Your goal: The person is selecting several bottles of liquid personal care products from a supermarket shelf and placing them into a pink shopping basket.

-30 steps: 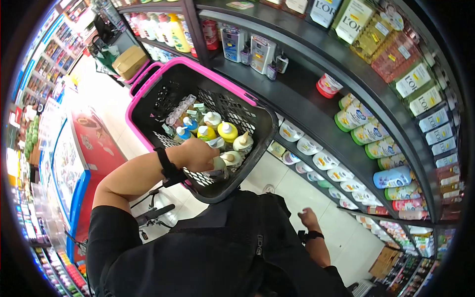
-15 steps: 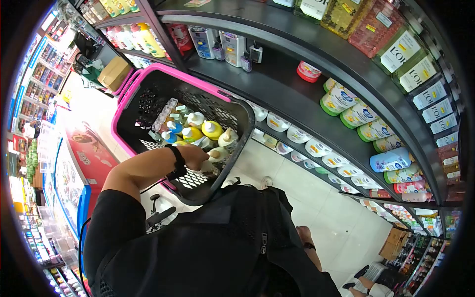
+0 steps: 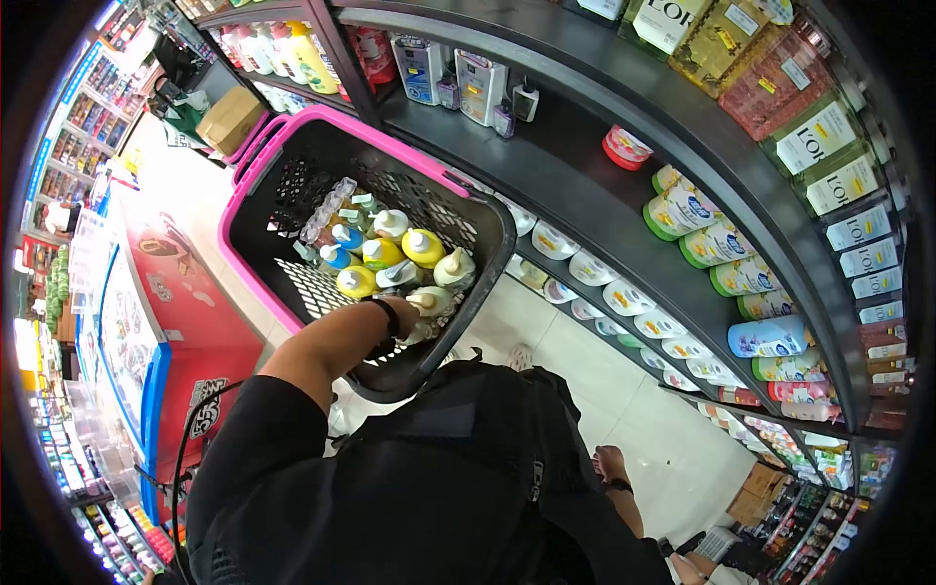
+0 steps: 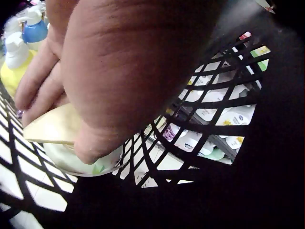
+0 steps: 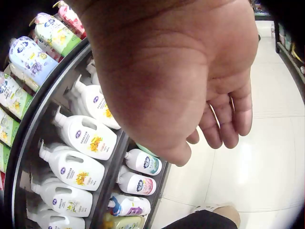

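Note:
In the head view a black basket with a pink rim (image 3: 356,122) holds several pump bottles, among them a yellow bottle (image 3: 422,248) and a blue-topped bottle (image 3: 337,257). My left hand (image 3: 402,317) reaches down into the basket's near corner. In the left wrist view its thumb and fingers grip the cream-coloured top of a pale pump bottle (image 4: 55,126), which stands against the mesh wall (image 4: 190,157). My right hand (image 5: 190,90) hangs low beside my body, its fingers loosely bent and holding nothing.
A dark shelf (image 3: 546,166) runs along the right, carrying white pump bottles (image 5: 90,138) on its lower levels and a blue bottle (image 3: 767,336) higher up. At left stands a red and blue freezer (image 3: 200,375). A cardboard box (image 3: 231,119) sits beyond the basket.
My left hand has shifted slightly within the basket's near corner and stays at the pale pump bottle. The head view has swung a little. My right hand still hangs at my side.

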{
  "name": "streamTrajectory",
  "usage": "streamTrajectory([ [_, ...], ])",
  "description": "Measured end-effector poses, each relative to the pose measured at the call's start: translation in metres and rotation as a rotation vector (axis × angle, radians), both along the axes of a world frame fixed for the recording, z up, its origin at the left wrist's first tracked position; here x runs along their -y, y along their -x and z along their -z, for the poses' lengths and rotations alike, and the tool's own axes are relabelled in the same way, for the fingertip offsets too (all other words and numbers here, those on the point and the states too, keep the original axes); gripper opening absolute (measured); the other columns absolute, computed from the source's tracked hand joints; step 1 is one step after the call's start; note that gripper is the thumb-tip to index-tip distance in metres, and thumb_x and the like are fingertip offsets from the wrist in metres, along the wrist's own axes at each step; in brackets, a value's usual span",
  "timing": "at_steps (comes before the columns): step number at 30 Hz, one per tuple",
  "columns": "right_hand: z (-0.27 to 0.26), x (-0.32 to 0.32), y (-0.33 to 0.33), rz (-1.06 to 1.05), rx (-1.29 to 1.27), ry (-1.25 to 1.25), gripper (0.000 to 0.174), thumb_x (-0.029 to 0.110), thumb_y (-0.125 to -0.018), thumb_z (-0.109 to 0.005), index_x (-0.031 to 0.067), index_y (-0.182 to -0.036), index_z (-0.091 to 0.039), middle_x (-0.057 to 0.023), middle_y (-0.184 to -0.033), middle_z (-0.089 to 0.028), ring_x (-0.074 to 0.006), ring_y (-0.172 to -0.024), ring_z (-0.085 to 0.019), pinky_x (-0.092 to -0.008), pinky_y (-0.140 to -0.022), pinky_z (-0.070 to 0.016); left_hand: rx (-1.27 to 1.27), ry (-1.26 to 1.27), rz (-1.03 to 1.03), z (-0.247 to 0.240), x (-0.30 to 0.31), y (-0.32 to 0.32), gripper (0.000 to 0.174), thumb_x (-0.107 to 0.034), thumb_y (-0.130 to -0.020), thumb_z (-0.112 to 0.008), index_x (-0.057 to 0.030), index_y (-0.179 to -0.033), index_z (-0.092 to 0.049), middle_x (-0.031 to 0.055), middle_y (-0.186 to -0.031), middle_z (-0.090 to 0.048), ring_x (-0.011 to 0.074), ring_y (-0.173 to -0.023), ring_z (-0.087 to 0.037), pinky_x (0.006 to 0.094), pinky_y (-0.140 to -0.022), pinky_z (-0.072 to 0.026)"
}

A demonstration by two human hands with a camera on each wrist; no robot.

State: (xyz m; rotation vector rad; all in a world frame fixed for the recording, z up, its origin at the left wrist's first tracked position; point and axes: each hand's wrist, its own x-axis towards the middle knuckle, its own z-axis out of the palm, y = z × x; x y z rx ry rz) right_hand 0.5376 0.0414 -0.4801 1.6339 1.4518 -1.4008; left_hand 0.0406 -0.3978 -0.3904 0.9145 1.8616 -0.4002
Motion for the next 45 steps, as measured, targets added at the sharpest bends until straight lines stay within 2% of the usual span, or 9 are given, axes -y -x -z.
streamTrajectory([
  [4, 0.013, 0.006, -0.014, 0.114, -0.115, -0.065, 0.027, 0.019, -0.094, -0.060, 0.0116, -0.073, -0.046, 0.0007, -0.063, -0.044, -0.0111, -0.051, -0.045, -0.0283, -0.043, -0.0340, 0.130, 0.149, 0.073, 0.080, 0.006, 0.011, 0.050, -0.041, -0.080, -0.066, -0.0063, -0.116, -0.071, 0.0190, -0.116, -0.071, 0.0338, -0.108, -0.068, 0.0482, -0.094, -0.0529],
  [9, 0.017, 0.035, -0.016, 0.030, -0.147, -0.209, 0.038, 0.032, -0.087, -0.072, -0.0012, -0.105, -0.065, -0.0127, -0.083, -0.068, -0.0206, -0.071, -0.067, -0.0344, -0.060, -0.0559, 0.208, 0.041, 0.205, 0.111, 0.034, 0.047, 0.060, -0.057, -0.095, -0.052, -0.0051, -0.072, -0.074, 0.0122, -0.065, -0.069, 0.0257, -0.062, -0.069, 0.0457, -0.071, -0.0553],
  [16, -0.028, 0.092, -0.012, -0.279, -0.085, -0.275, 0.050, 0.043, -0.091, -0.060, -0.0042, -0.102, -0.071, -0.0275, -0.110, -0.069, -0.0425, -0.108, -0.064, -0.0479, -0.094, -0.0503, 0.317, -0.097, 0.027, -0.051, -0.036, 0.068, 0.047, -0.045, -0.088, -0.059, -0.0011, -0.083, -0.074, 0.0162, -0.081, -0.075, 0.0294, -0.075, -0.072, 0.0407, -0.073, -0.0543],
  [17, -0.030, 0.095, -0.019, -0.425, -0.086, -0.257, 0.048, 0.042, -0.092, -0.056, -0.0043, -0.097, -0.072, -0.0281, -0.109, -0.068, -0.0414, -0.105, -0.065, -0.0476, -0.092, -0.0514, 0.291, -0.169, 0.001, -0.066, -0.041, 0.068, 0.046, -0.045, -0.088, -0.059, -0.0017, -0.084, -0.074, 0.0169, -0.080, -0.074, 0.0297, -0.076, -0.072, 0.0414, -0.074, -0.0540],
  [18, -0.012, 0.101, -0.031, -0.284, -0.107, -0.315, 0.036, 0.036, -0.086, -0.064, 0.0006, -0.078, -0.067, -0.0128, -0.070, -0.068, -0.0229, -0.062, -0.066, -0.0376, -0.061, -0.0546, 0.268, -0.246, -0.030, -0.079, -0.044, 0.066, 0.045, -0.045, -0.087, -0.059, -0.0024, -0.085, -0.073, 0.0175, -0.080, -0.074, 0.0299, -0.076, -0.072, 0.0420, -0.074, -0.0538],
  [28, 0.051, -0.011, -0.029, -0.156, 0.040, -0.108, 0.046, 0.044, -0.090, -0.069, -0.0012, -0.095, -0.073, -0.0170, -0.085, -0.073, -0.0298, -0.084, -0.070, -0.0438, -0.079, -0.0540, -0.209, -0.777, -0.266, -0.190, -0.058, -0.007, 0.026, -0.023, -0.086, -0.070, 0.0015, -0.093, -0.070, 0.0191, -0.081, -0.071, 0.0349, -0.079, -0.071, 0.0409, -0.071, -0.0546],
  [31, 0.067, -0.094, 0.011, -0.150, -0.336, -0.923, 0.046, 0.040, -0.087, -0.069, 0.0007, -0.111, -0.066, -0.0196, -0.103, -0.070, -0.0369, -0.100, -0.066, -0.0435, -0.088, -0.0518, -0.391, -1.045, -0.367, -0.210, -0.083, -0.044, 0.014, -0.007, -0.087, -0.065, 0.0021, -0.098, -0.065, 0.0164, -0.082, -0.070, 0.0272, -0.075, -0.071, 0.0363, -0.068, -0.0540],
  [37, -0.139, -0.210, 0.131, 0.420, -0.890, -1.162, 0.069, 0.019, -0.081, -0.079, -0.0021, -0.138, -0.046, -0.0228, -0.128, -0.058, -0.0349, -0.118, -0.058, -0.0422, -0.100, -0.0474, -0.280, -1.100, -0.335, -0.232, -0.176, -0.097, 0.019, -0.007, -0.084, -0.071, -0.0008, -0.101, -0.066, 0.0169, -0.089, -0.070, 0.0319, -0.080, -0.070, 0.0379, -0.072, -0.0542],
  [45, -0.177, -0.249, 0.164, 0.390, -1.085, -1.245, 0.095, 0.019, -0.077, -0.083, -0.0033, -0.151, -0.030, -0.0266, -0.147, -0.044, -0.0380, -0.135, -0.045, -0.0432, -0.113, -0.0367, -0.190, -1.051, -0.144, -0.246, -0.262, -0.149, 0.026, -0.010, -0.082, -0.072, -0.0024, -0.107, -0.067, 0.0163, -0.096, -0.072, 0.0367, -0.090, -0.069, 0.0429, -0.080, -0.0538],
])
